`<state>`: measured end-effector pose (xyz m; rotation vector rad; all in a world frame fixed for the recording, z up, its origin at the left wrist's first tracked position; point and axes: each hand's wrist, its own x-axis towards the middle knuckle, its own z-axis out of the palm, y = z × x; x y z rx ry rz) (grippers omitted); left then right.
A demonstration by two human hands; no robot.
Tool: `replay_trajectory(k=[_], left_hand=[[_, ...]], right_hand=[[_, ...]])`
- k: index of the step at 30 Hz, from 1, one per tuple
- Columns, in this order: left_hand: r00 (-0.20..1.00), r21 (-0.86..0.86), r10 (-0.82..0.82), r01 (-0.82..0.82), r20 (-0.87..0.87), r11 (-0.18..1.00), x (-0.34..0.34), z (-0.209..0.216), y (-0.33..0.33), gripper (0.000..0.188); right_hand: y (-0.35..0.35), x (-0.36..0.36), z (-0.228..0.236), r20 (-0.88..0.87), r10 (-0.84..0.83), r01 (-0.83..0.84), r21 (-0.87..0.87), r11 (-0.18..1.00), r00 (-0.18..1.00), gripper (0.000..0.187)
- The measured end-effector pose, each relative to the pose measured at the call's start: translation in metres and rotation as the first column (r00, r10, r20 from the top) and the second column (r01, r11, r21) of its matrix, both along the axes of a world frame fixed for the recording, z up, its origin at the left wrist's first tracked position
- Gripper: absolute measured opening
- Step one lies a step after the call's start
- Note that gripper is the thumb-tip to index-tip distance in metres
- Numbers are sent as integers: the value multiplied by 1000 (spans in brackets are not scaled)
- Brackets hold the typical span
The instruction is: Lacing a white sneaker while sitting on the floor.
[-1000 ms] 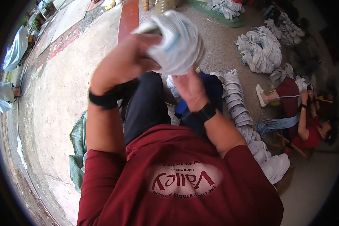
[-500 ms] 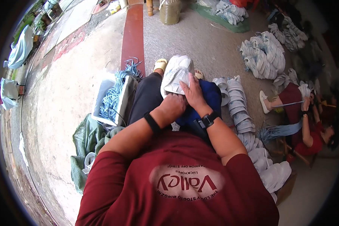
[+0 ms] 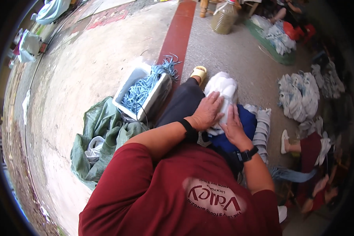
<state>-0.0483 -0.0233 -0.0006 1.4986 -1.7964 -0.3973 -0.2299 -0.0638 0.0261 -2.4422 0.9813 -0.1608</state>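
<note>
A white shoe upper (image 3: 223, 83) lies over my knees, its toe end pointing away from me; motion blurs its details. My left hand (image 3: 207, 112) rests on its near left part, fingers stretched out flat. Against the right side of the same upper lies my right hand (image 3: 235, 126), its fingers extended too. Blue cloth (image 3: 246, 120) covers my right thigh beneath it. To the left of my legs stands a white foam box (image 3: 126, 84) heaped with light blue laces (image 3: 139, 94), some trailing over its far edge.
A green sack (image 3: 102, 129) with white shoe parts sits at my left. Stacked white uppers (image 3: 262, 129) line my right side. Farther right is a white pile of uppers (image 3: 299, 96) and a seated co-worker (image 3: 310, 153). A large plastic jug (image 3: 223, 17) stands ahead.
My view has turned left, shifting the surroundings rightward in the picture. My left hand has come out from the upper's near opening and now lies flat on top; my right hand stays against it.
</note>
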Motion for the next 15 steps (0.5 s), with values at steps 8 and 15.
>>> replay_trajectory(k=[8, 15], left_hand=[[296, 518, 560, -214, -774, 828, 148, 1, -8, 22], [335, 759, 849, -391, -409, 520, 273, -187, 22, 41]], right_hand=[[-24, -31, 15, 380, -294, 311, 18, 950, 877, 39], [-31, -29, -2, 316, -411, 429, 15, 903, 855, 21]])
